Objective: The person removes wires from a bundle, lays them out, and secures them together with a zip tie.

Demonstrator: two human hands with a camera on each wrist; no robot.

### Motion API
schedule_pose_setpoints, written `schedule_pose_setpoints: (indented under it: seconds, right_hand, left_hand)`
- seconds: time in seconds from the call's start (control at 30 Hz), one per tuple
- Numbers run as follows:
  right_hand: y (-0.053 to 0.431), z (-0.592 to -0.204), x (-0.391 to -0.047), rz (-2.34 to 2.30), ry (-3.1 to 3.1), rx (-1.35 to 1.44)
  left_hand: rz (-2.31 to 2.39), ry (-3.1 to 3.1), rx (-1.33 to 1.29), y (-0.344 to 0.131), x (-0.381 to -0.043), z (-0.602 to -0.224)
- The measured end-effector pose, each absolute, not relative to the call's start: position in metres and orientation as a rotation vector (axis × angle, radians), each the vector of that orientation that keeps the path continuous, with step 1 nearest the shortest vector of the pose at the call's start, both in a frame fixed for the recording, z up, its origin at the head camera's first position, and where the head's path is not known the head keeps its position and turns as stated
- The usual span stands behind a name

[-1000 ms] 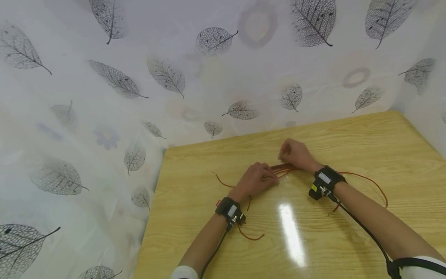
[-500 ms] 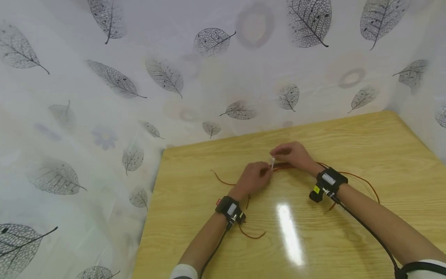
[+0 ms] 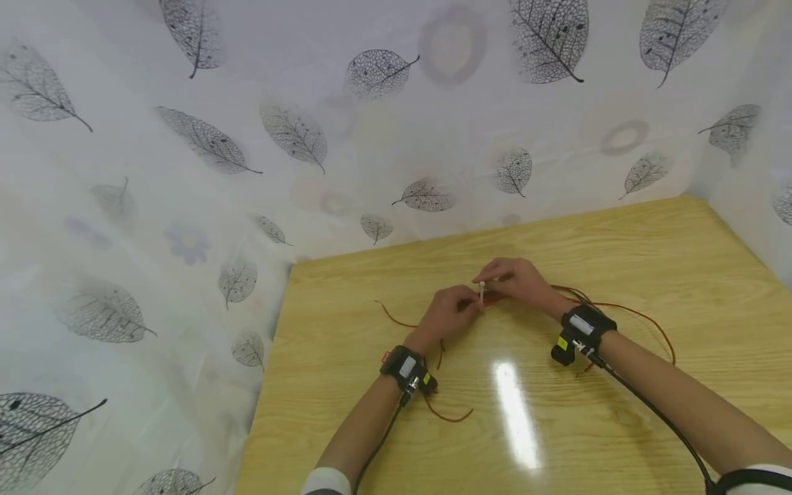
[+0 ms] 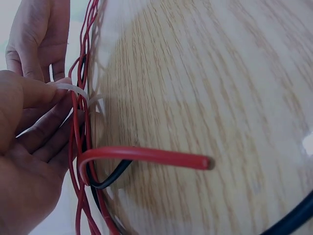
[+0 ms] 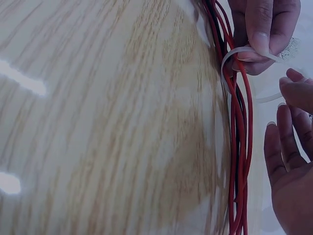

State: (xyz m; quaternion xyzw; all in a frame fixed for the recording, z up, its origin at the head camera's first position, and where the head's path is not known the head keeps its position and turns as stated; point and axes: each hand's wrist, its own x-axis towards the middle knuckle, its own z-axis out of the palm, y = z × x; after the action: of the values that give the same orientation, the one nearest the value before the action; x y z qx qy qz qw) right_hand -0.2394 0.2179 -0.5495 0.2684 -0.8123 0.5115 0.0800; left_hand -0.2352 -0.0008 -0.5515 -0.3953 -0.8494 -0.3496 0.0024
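Observation:
A white cable tie [image 5: 239,49] loops round a bundle of red and black wires [image 5: 243,171]. My left hand [image 3: 447,313] pinches the tie between thumb and forefinger, close against the bundle, as the left wrist view also shows. From above, my right hand [image 3: 520,280] reaches in, thumb and forefinger together at the tie's other strand, its remaining fingers loosely spread in the right wrist view. In the head view a short white piece of the tie stands up between the two hands. One red wire's cut end [image 4: 146,154] sticks out sideways beside the left hand.
The bundle lies along a wood-grain table [image 3: 371,426]. Loose wire ends curve out at the left [image 3: 396,320], below the left wrist [image 3: 448,416], and right of the right wrist [image 3: 650,323]. A leaf-patterned sheet [image 3: 346,137] rises behind the table. Black camera cables run along both forearms.
My right hand has come left and slightly down toward the left hand. The white tie, not visible a second ago, now shows between them. The left hand has hardly moved.

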Motion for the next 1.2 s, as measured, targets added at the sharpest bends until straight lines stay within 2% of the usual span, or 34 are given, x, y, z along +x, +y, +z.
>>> schedule_pose_setpoints:
  seconds: [1.2]
  right_hand:
    - [0.2141, -0.5507, -0.2325, 1.579, -2.479, 0.751]
  left_hand:
    - [-1.124, -2.752, -1.216, -0.0006, -0.2346, -0.5465]
